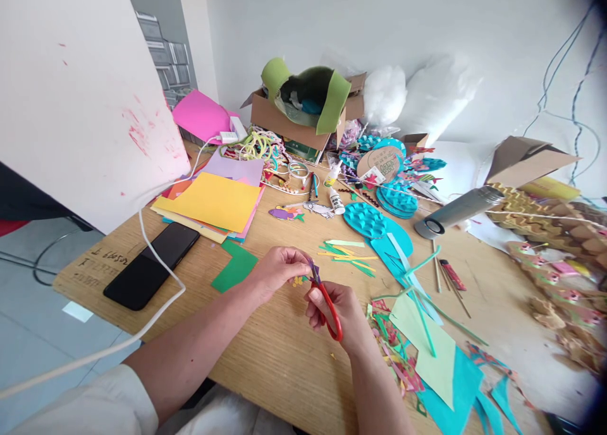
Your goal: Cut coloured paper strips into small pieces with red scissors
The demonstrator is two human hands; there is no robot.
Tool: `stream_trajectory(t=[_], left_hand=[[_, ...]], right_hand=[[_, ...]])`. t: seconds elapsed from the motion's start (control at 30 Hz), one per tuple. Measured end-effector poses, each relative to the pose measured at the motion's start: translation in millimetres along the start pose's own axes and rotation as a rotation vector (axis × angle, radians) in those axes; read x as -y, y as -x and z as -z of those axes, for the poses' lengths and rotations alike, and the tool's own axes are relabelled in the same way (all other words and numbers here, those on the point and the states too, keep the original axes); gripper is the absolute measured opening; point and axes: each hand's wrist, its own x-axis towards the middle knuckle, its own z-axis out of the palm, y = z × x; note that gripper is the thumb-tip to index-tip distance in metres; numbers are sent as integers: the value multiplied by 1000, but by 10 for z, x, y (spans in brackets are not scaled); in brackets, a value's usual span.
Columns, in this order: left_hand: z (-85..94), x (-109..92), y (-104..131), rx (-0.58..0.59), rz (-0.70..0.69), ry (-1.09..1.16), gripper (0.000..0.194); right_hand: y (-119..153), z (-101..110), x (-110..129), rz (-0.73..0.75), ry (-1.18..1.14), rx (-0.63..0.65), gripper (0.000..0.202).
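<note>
In my right hand (339,312) is a pair of scissors (334,315) with red handles, its blades pointing up and away. My left hand (284,267) pinches a small purple piece of paper (315,270) at the blades. Just below the fingertips, tiny yellow paper bits (300,281) lie on the table. Thin green and yellow paper strips (348,255) are spread a little beyond my right hand. A green paper piece (234,265) rests near my left wrist.
A black phone (152,264) lies at the left under a white cable (164,264). Stacked coloured paper (213,201) sits behind it. Glue bottles (336,201), paper fish (284,213) and a metal flask (458,212) stand or lie farther back. Paper scraps (396,346) cover the right side.
</note>
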Motion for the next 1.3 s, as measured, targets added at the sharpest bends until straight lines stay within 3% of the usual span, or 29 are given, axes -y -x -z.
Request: stream_trajectory(t=[1.3], left_hand=[[5, 20, -6, -3, -8, 29, 12]], right_hand=[[-1, 11, -13, 6, -41, 23, 46]])
